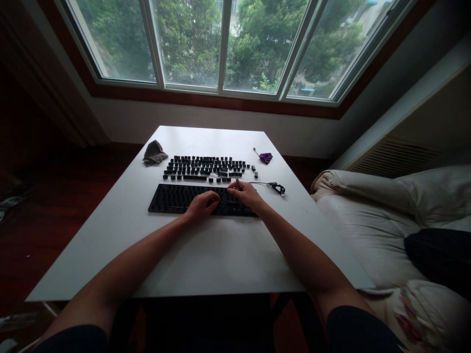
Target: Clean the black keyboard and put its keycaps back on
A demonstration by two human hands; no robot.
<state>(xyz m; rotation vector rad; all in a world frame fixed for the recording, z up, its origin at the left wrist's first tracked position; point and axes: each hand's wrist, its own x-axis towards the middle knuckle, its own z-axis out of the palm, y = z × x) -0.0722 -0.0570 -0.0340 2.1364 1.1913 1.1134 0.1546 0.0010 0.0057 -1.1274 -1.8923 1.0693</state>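
Observation:
A black keyboard (170, 198) lies on the white table with its keycaps off over most of what shows. My left hand (202, 205) rests on its middle, fingers curled in towards the thumb; whatever is between them is hidden. Just right of it, my right hand (247, 194) is closed around a slim, dark pen-like tool (239, 184), held tilted over the keyboard's upper right part. Its lower end is hidden by the fingers. Beyond the keyboard, loose black keycaps (206, 166) stand in rows, with a long spacebar (195, 177) in the nearest row.
A grey cloth (154, 153) sits at the table's far left. On the far right are a purple cloth (265, 158) and a small stick-like tool (256, 151). A bundled black cable (276, 187) lies right of my hand. A pale sofa (353, 215) flanks the white table (206, 264).

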